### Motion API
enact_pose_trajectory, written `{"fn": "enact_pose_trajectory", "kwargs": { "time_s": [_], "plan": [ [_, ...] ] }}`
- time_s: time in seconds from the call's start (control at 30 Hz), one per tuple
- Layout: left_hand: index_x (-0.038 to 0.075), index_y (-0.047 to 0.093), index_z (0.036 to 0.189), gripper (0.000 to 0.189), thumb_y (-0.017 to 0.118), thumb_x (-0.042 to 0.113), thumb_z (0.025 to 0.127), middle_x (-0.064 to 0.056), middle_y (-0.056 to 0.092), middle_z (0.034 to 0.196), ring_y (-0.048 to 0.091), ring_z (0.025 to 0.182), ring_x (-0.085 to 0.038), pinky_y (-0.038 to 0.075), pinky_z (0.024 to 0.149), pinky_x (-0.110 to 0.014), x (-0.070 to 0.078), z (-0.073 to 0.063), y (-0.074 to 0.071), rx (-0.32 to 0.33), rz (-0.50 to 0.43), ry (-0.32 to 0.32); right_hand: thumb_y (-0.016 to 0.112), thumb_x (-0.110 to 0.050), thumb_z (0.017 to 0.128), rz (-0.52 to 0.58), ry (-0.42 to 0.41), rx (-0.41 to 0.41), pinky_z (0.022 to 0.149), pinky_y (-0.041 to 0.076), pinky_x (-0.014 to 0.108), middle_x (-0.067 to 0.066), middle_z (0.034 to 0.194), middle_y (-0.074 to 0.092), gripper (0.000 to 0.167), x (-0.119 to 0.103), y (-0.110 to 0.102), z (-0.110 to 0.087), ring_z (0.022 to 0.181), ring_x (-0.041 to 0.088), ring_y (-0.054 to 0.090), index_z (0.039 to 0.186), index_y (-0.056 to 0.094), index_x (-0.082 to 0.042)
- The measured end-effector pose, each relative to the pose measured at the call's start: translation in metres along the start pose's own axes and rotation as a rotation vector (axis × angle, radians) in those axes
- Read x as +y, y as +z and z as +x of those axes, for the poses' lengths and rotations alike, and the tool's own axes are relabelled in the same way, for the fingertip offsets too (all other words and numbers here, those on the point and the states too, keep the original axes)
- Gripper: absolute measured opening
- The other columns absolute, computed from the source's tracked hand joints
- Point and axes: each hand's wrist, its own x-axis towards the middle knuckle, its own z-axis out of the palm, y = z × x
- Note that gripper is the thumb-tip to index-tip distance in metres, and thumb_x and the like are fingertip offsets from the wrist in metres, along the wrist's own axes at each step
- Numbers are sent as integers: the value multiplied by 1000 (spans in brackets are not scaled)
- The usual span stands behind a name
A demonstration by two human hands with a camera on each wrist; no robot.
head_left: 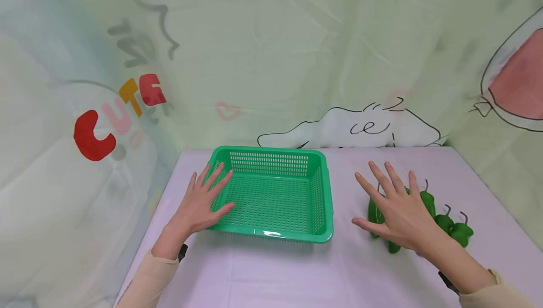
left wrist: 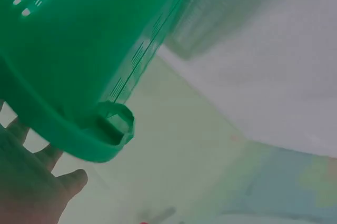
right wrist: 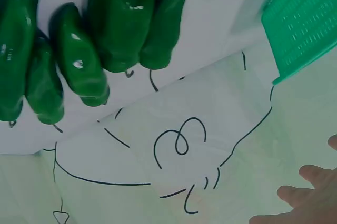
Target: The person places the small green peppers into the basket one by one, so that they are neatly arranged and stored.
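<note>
A green plastic basket [head_left: 271, 232] with slotted walls stands on the table, and its inside holds nothing. My left hand [head_left: 202, 202] hovers over the basket's left edge, fingers spread, gripping nothing. To the right, several green peppers [head_left: 460, 234] with curved stems lie on the cloth. Above them my right hand [head_left: 400, 213] is held with fingers spread and covers part of the pile. The right wrist view shows the peppers [right wrist: 79, 61] side by side, apart from that hand's fingertips [right wrist: 295, 195].
A pale lilac cloth [head_left: 271, 279] covers the table. Behind and at both sides hangs a light green printed curtain [head_left: 263, 62] with letters, a heart and a balloon drawing. A dark band [head_left: 448, 282] sits under the right wrist.
</note>
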Motion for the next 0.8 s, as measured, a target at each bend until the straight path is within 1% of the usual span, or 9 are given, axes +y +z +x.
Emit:
{"fn": "enact_pose_trajectory", "kwargs": {
  "time_s": [0.07,0.2,0.37,0.43,0.6,0.7,0.8],
  "plan": [
    [24,28,157,77,52,57,92,-7,20,164,12,149,-39,13,111,-69,-3,-2,3,5,-10,-5,56,-77,78,4,7,4,107,6,76,17,161,21,99,2,0,-6,148,42,14,156,29,-22],
    [22,29,157,76,52,56,93,-8,20,163,13,148,-40,15,111,-69,-7,-4,8,5,-36,-23,59,-76,77,12,21,12,107,5,76,17,161,22,100,5,2,-15,146,44,18,155,31,-22],
    [22,25,158,75,53,51,95,-6,16,165,6,150,-39,14,113,-66,-13,-8,14,-11,-133,-85,61,-75,76,17,31,25,106,7,77,17,160,23,100,7,4,-19,145,44,21,155,31,-22],
    [21,24,159,75,53,48,95,-7,15,165,6,149,-40,16,112,-66,-14,-11,15,-14,-191,-121,61,-75,76,21,32,27,106,6,77,17,160,23,100,7,5,-18,145,44,20,155,31,-22],
    [19,22,159,71,51,42,98,-11,16,164,4,149,-42,20,105,-74,-20,-18,20,-20,-353,-191,61,-75,75,26,35,12,107,3,76,17,161,22,101,6,9,-18,145,44,19,156,29,-23],
    [18,21,159,68,48,38,101,-13,16,164,2,149,-42,18,103,-77,-24,-21,22,-14,-461,-217,61,-75,76,34,39,9,106,7,76,17,161,22,101,5,11,-18,146,44,19,156,30,-23],
    [14,21,159,65,46,33,102,-14,16,164,4,149,-42,14,105,-76,-26,-24,23,9,-547,-235,61,-74,76,48,41,10,106,10,77,17,161,22,100,4,12,-18,145,44,19,156,30,-23]
  ]
}}
